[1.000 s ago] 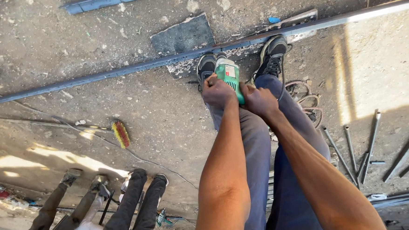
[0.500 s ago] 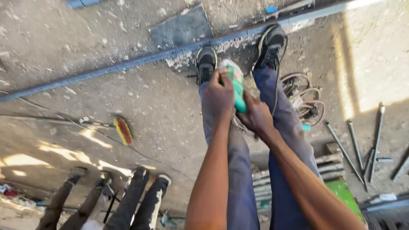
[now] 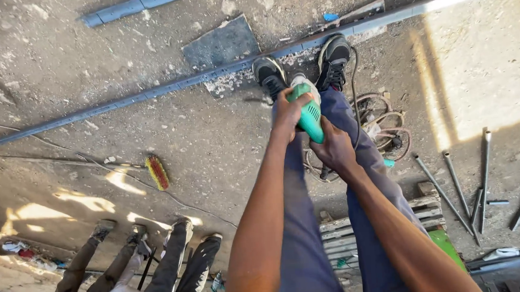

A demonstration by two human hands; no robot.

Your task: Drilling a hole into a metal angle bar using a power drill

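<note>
I look down at a green angle grinder (image 3: 310, 115) held in both hands above my legs. My left hand (image 3: 288, 111) wraps the front of its body, near the grey head. My right hand (image 3: 334, 150) grips the rear of the handle. A long grey metal bar (image 3: 168, 87) runs across the concrete floor, and my two dark shoes (image 3: 270, 76) stand on it. The grinder hangs above the gap between the shoes, just short of the bar.
Two other people's legs (image 3: 160, 270) stand at the lower left. A brush (image 3: 157, 172) lies on the floor. Coiled cable (image 3: 383, 122) sits right of my feet, several metal rods (image 3: 470, 188) farther right, a wooden pallet (image 3: 382, 222) under me, a dark plate (image 3: 222, 44) beyond the bar.
The grinder and both hands have drawn back from the bar toward me, and the view has tilted slightly.
</note>
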